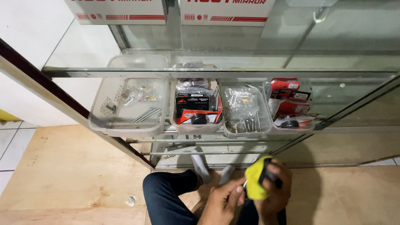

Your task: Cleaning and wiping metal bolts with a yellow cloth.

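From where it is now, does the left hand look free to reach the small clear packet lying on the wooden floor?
Probably yes. The left hand is only pinching at the yellow tool that the right hand grips, and the packet lies in the open on the floor, beyond the left knee, with nothing over it.

Four trays sit in a row on the glass shelf [75, 62]. The bolt tray [127, 106] is leftmost, then the packet tray [196, 106], the screw tray [246, 110] and the box tray [291, 108] rightmost. Two cartons [121, 10] stand above the shelf. Below the shelf, the left hand [221, 204] and right hand [273, 187] meet around a tape measure [256, 181].
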